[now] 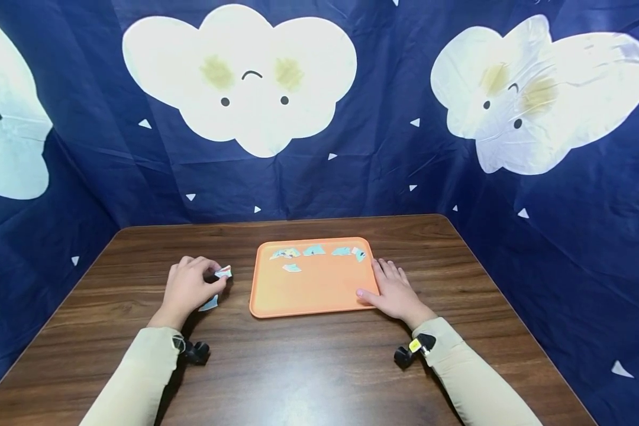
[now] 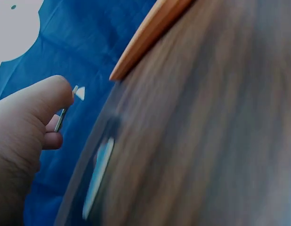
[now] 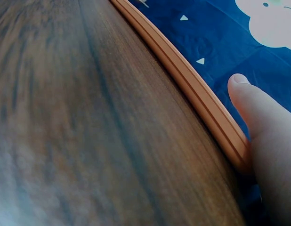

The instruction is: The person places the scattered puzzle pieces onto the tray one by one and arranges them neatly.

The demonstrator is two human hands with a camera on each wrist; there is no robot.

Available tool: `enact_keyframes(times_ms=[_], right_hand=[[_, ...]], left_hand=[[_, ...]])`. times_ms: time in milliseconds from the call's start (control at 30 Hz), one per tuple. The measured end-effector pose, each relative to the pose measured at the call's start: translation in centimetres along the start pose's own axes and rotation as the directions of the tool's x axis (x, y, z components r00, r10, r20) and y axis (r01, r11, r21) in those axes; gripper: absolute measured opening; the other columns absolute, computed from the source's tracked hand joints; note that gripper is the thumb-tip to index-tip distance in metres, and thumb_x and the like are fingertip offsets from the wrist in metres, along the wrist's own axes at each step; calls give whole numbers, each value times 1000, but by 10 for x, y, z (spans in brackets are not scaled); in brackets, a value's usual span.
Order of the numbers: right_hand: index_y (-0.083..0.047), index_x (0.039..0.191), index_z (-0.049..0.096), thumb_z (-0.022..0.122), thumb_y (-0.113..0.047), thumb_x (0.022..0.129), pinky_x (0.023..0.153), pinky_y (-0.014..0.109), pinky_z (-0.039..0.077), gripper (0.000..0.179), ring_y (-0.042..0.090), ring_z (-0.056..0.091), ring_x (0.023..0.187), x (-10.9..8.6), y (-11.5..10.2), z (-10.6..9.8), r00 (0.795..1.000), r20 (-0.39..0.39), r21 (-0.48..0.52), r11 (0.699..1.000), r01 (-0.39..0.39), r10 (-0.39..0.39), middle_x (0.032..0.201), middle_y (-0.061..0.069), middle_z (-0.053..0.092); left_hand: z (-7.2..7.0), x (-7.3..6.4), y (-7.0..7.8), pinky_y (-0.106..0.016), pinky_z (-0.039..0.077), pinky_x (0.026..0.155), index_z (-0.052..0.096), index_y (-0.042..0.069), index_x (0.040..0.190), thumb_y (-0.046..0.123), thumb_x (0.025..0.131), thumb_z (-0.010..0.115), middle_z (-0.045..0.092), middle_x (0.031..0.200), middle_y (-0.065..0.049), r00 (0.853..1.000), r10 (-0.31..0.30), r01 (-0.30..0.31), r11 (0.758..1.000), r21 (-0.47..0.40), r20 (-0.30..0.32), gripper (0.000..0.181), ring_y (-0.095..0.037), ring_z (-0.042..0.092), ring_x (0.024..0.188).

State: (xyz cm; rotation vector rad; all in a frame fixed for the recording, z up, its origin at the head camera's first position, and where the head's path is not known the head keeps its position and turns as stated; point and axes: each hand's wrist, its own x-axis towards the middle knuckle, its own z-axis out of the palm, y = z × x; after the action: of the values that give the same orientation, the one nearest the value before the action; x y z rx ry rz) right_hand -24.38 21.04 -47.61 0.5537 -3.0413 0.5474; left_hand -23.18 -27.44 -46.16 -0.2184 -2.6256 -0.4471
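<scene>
Between thumb and fingers, my left hand (image 1: 191,286) pinches a small torn-looking picture piece (image 1: 223,271) with red, white and light blue on it, raised over the table left of the tray. A second light blue piece (image 1: 209,303) lies on the wood just below that hand; the left wrist view shows this piece (image 2: 98,179) edge-on. My right hand (image 1: 396,294) rests at the right side of the orange tray (image 1: 309,296), thumb over its rim and fingers along the edge. Inside the tray, several light blue pieces (image 1: 314,250) form a loose row near the far rim, with one piece (image 1: 291,268) below them.
The brown wooden table (image 1: 298,373) extends around the tray on all sides. Behind it and at both sides hangs a dark blue cloth (image 1: 383,177) with white clouds and small triangles. A small black device (image 1: 194,352) is strapped to each wrist.
</scene>
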Motion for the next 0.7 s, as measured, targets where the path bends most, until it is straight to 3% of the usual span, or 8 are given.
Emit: enact_keyframes(times_ms=[433,700], right_hand=[[0,159,20,49,-72,92,120,60,9,103,44,15,152,1,0,1,1000,-3,0,1000,1,-1,163,26,23],[0,160,20,48,-73,91,120,60,9,104,44,15,152,1,1,2,1000,-6,-3,1000,1,-1,163,25,23]], left_hand=[[11,27,44,-47,33,83,71,18,89,42,76,79,67,89,3,996,75,-74,997,-10,57,28,-23,49,92],[21,39,64,-47,34,83,73,18,90,43,78,82,68,91,2,990,128,-127,992,-24,60,29,-25,50,92]])
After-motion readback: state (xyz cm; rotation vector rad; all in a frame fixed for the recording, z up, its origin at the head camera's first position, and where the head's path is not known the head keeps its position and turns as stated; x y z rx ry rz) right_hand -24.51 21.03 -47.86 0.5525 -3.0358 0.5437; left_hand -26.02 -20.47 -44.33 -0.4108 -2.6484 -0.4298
